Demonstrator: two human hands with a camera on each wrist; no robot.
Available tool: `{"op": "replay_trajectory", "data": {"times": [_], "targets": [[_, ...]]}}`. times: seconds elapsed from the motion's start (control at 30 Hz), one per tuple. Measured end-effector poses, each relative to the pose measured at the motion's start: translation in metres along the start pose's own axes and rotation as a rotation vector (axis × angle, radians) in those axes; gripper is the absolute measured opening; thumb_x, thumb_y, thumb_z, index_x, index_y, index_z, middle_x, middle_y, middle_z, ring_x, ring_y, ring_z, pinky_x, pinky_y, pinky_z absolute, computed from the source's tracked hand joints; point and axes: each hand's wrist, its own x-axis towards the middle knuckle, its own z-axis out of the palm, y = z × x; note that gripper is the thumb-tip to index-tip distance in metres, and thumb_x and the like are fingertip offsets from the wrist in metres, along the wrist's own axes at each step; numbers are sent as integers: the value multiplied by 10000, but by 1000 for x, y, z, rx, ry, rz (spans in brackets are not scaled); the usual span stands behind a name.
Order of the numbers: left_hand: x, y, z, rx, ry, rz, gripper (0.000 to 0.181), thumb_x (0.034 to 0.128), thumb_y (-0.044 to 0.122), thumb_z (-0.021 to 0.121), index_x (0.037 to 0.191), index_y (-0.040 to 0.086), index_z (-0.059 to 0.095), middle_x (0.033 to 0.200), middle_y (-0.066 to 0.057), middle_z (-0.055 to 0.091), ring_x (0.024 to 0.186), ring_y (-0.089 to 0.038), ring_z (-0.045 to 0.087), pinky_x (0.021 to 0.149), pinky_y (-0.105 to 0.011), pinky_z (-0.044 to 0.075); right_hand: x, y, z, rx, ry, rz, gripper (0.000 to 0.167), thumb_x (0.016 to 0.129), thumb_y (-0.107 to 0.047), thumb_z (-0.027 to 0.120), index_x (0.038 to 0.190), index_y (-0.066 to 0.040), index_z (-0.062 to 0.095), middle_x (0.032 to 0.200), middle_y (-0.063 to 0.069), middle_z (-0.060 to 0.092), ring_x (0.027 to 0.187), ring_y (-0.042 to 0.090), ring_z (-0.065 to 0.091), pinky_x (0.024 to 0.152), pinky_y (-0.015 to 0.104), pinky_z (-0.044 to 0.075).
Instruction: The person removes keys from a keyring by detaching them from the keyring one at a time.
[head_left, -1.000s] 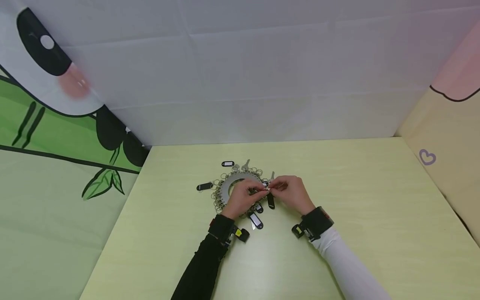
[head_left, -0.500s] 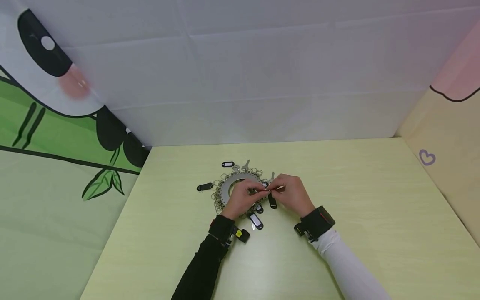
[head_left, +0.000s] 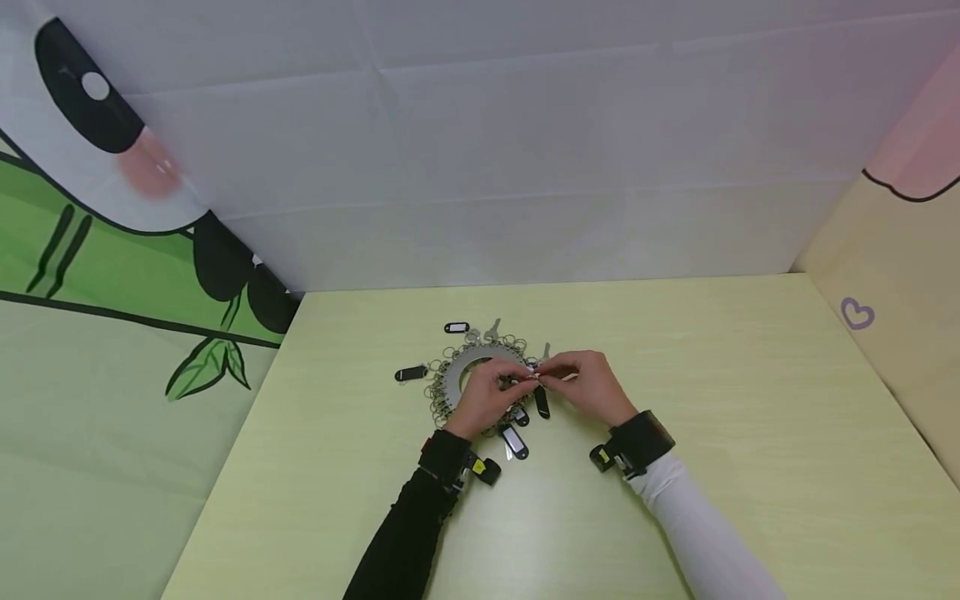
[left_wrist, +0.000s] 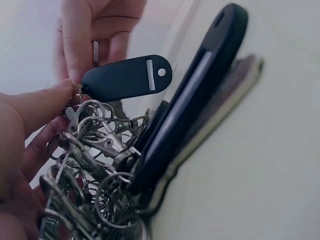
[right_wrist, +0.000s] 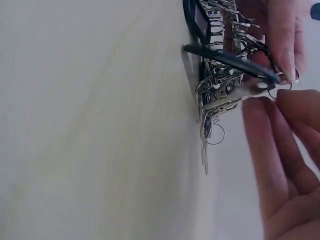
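Note:
A flat grey metal ring (head_left: pixel 453 377) lies on the table, its edge lined with several small metal clips (left_wrist: pixel 107 142). My left hand (head_left: pixel 487 398) reaches over the ring and pinches a small clip at its right edge. Fingertip to fingertip with it, my right hand (head_left: pixel 588 387) pinches a thin split ring (right_wrist: pixel 280 91). From that split ring hangs a black key tag (left_wrist: pixel 122 80), also seen below the fingertips in the head view. A key (right_wrist: pixel 235 97) appears beside the tag in the right wrist view. Fingers partly hide the exact contact.
Around the ring lie other black key tags (head_left: pixel 411 374), one with a white label (head_left: pixel 514 442) near my left wrist. Keys (head_left: pixel 492 330) stick out at the ring's far side. The pale table (head_left: pixel 720 400) ends at a white cloth wall (head_left: pixel 525 167).
Both hands stay pinched together at the ring's right edge. The right hand and the hanging tag have shifted only slightly.

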Motion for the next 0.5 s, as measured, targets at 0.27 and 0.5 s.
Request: {"op": "replay_trajectory", "data": {"times": [0.27,0.5], "targets": [[-1,0,-1,-2,-14,-13,130,970,204,755,1064,122,792,1068,-41,741,1026,-176,654,895,-340,537,-1,4,-2,201,-107,159,143,934,-45,763,1064,12,776,980,182,777,838,272,762,744,351,620],[0,0,-1,5,-7,-7,134,960,218,767,1063,142,804,1047,-19,750,1000,-160,655,871,-325,542,-1,2,-1,98,-52,89,93,921,-31,766,1009,-46,793,975,125,776,795,172,748,719,287,608]]}}
